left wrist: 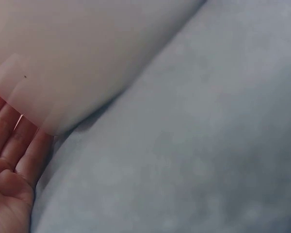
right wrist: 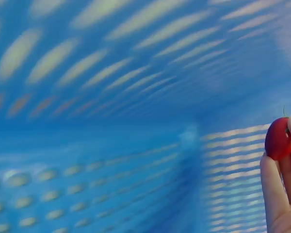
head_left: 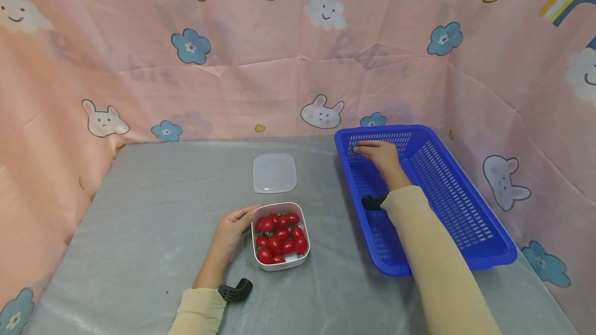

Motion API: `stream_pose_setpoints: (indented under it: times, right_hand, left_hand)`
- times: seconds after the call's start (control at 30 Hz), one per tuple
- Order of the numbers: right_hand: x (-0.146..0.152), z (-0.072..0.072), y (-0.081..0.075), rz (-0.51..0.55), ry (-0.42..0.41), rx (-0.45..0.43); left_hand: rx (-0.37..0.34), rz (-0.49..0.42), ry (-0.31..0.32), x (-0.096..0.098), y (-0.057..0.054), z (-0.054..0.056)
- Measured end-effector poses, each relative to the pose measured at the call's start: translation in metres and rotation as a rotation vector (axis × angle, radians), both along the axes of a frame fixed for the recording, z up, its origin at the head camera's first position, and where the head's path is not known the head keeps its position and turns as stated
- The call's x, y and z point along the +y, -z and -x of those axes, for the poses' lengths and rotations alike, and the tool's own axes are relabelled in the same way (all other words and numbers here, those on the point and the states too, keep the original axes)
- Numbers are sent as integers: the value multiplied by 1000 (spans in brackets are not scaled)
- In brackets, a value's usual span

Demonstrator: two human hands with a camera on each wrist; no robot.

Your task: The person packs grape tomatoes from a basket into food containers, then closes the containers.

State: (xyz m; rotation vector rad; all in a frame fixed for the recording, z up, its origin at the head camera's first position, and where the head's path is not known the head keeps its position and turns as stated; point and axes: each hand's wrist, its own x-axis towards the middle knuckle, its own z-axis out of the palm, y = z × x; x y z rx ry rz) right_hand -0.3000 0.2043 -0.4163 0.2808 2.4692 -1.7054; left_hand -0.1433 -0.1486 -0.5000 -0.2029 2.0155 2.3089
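My left hand (head_left: 231, 229) rests at the left side of a small white container (head_left: 281, 267), its fingertips touching the far left corner of the rim. In the left wrist view the fingers (left wrist: 31, 150) lie fairly straight against the pale wall (left wrist: 87, 63), which covers their tips. Several red cherry tomatoes (head_left: 274, 244) with green stems fill the container. Over the far left part of a blue plastic basket (head_left: 356, 185), my right hand (head_left: 379, 158) pinches one cherry tomato (right wrist: 277, 140) between thumb and fingers. Its thin green stem shows in the right wrist view.
A clear square lid (head_left: 274, 173) lies flat on the grey tabletop (head_left: 153, 221), behind the container. The basket has slotted walls and stands at the right. A pink printed curtain (head_left: 261, 76) hangs round the back and sides. Each wrist wears a black band.
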Motion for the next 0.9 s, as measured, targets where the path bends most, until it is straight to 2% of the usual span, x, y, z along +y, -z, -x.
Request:
stream_pose_setpoints:
  times: [0.13, 0.37, 0.47, 0.67, 0.77, 0.9]
  right_hand:
    - [-4, -7, -24, 72, -25, 26]
    - [-31, -37, -67, 122, -129, 138]
    - [-39, -47, -79, 160, -182, 176]
    - [-60, -74, -91, 212, -278, 219]
    - [-72, -88, -92, 232, -312, 206]
    - [-87, -106, -89, 201, -324, 162]
  left_hand:
    - [-2, 13, -3, 1, 0, -1]
    - [-3, 41, -2, 1, -1, -1]
    - [0, 41, -11, 1, -1, -1]
    - [-9, 16, -4, 0, 0, 0]
    - [-5, 5, 7, 0, 0, 0]
    - [1, -7, 12, 0, 0, 0]
